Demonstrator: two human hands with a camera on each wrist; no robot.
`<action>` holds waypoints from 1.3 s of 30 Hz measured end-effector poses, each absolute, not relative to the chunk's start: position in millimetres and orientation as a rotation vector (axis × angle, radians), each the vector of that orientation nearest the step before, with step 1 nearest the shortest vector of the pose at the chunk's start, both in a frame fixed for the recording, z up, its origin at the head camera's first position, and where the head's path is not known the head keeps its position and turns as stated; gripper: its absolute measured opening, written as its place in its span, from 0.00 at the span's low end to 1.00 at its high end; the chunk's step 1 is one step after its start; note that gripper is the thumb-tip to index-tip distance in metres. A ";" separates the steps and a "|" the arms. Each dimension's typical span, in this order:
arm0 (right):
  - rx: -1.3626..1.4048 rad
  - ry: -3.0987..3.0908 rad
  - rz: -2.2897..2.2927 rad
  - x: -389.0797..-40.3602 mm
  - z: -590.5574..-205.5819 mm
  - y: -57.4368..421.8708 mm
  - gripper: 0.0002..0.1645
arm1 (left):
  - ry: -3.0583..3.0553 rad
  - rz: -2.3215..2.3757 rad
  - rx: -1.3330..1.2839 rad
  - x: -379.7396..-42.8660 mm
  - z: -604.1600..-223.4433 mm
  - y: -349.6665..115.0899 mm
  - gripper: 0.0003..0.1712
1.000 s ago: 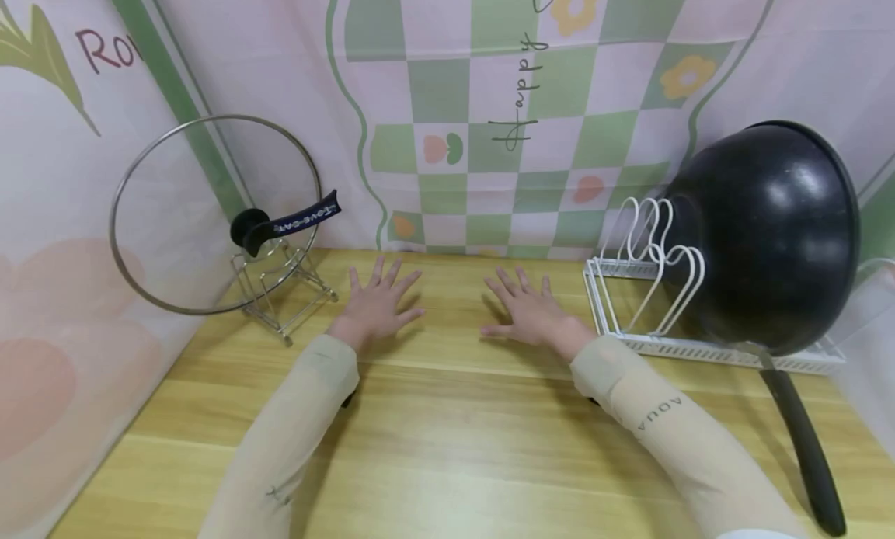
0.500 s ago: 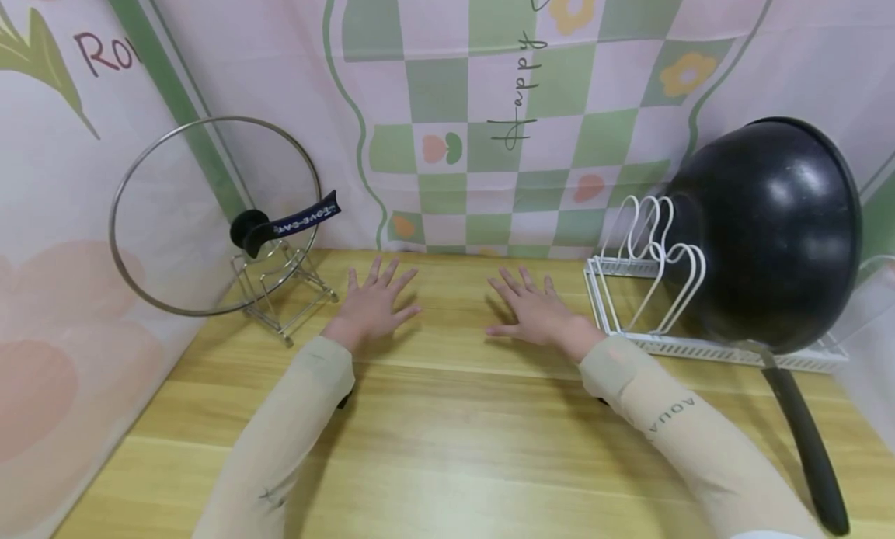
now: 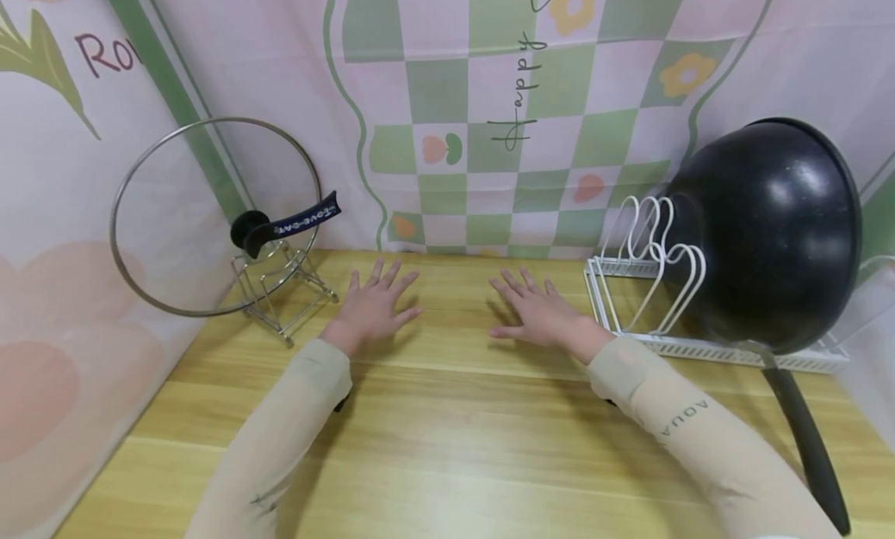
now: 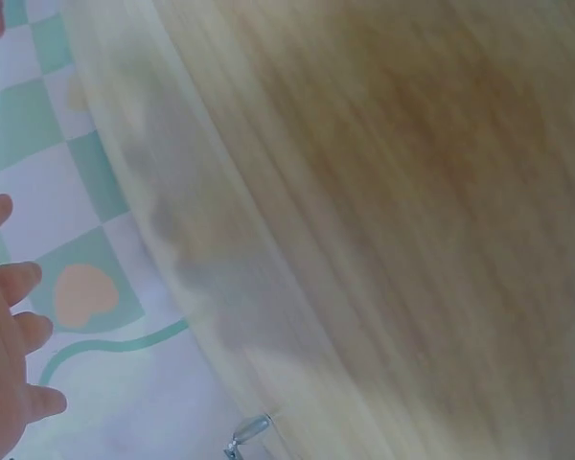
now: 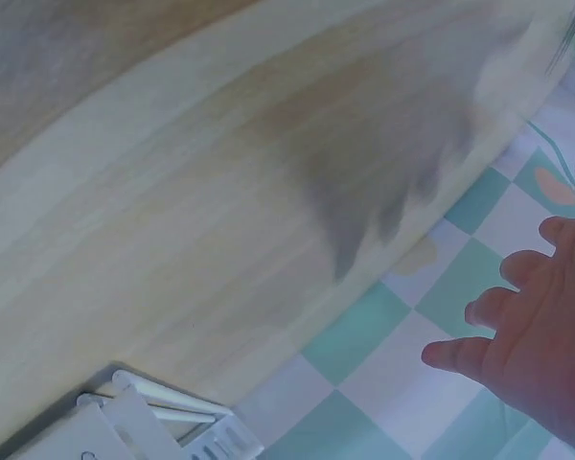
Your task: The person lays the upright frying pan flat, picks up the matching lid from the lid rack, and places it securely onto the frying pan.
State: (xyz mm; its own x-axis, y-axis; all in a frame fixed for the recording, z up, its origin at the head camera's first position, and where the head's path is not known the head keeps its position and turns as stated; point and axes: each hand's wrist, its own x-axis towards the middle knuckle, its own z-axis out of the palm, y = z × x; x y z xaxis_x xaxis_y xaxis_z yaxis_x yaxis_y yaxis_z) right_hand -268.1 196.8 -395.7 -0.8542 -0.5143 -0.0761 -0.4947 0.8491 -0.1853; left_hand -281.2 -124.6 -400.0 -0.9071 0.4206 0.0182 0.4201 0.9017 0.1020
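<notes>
My left hand [image 3: 370, 307] is held over the wooden table with its fingers spread and nothing in it. Just left of it a glass lid [image 3: 210, 174] with a metal rim and a black knob stands on edge in a small wire stand [image 3: 287, 321]. My right hand [image 3: 538, 314], likewise spread and holding nothing, is nearest to a white rack [image 3: 608, 306]. A black wok [image 3: 776, 228] leans on its side in that rack, its dark handle [image 3: 804, 446] reaching toward the front right. Both wrist views show bare fingers above the wood.
The table [image 3: 447, 446] is light wood. A printed cloth [image 3: 489, 166] with green and white checks hangs along its back edge, and another cloth [image 3: 70, 290] covers the left side. Something clear [image 3: 870, 306] stands at the far right, behind the wok.
My right hand has shifted slightly to the right and my left hand slightly to the left. The lid, the wok and both stands look the same.
</notes>
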 end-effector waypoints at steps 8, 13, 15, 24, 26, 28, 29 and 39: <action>-0.834 2.910 -0.175 -263.8 -393.3 198.7 0.60 | 3.058 0.169 0.720 -278.4 -399.2 -122.9 0.42; -0.854 2.910 -0.143 -259.6 -391.3 200.0 0.59 | 3.050 0.177 0.730 -275.1 -396.8 -121.1 0.41; -0.861 2.908 -0.135 -257.7 -390.0 200.3 0.59 | 3.050 0.181 0.734 -274.3 -395.8 -120.3 0.41; -0.897 2.914 -0.160 -250.7 -383.9 203.1 0.57 | 3.046 0.194 0.782 -269.8 -391.9 -113.6 0.40; -0.891 2.921 -0.146 -250.3 -383.7 205.6 0.57 | 3.043 0.203 0.797 -268.3 -390.9 -111.6 0.40; -0.882 2.930 -0.128 -250.0 -383.3 208.6 0.57 | 3.041 0.205 0.812 -267.0 -390.0 -109.8 0.40; -0.880 2.934 -0.119 -250.0 -383.1 209.9 0.57 | 3.040 0.204 0.817 -266.3 -389.5 -109.0 0.39; -0.858 2.948 -0.147 -247.9 -375.3 217.8 0.56 | 3.069 0.219 0.897 -262.4 -385.6 -103.6 0.38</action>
